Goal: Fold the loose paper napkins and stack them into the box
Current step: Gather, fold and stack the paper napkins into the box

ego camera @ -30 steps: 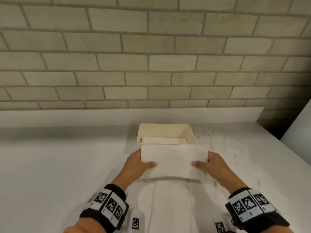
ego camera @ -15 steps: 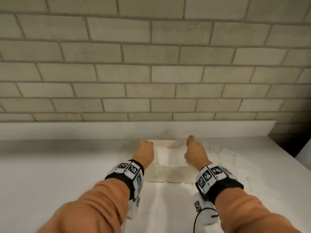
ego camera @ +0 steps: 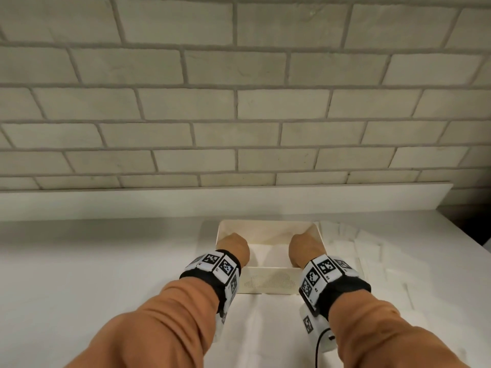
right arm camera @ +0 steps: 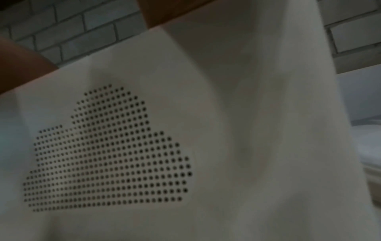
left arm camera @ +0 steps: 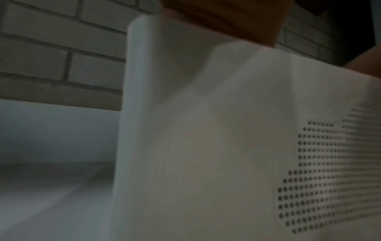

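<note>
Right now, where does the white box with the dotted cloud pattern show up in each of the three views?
Head view: the box sits low at centre on the white counter, both hands reaching into it.
Left wrist view: its front wall fills the centre and right, close up and blurred.
Right wrist view: the same wall fills most of the frame.
Shared landmark: the dotted cloud pattern on the front wall.

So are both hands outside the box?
No, in the head view the left hand and the right hand both reach down inside the box.
</note>
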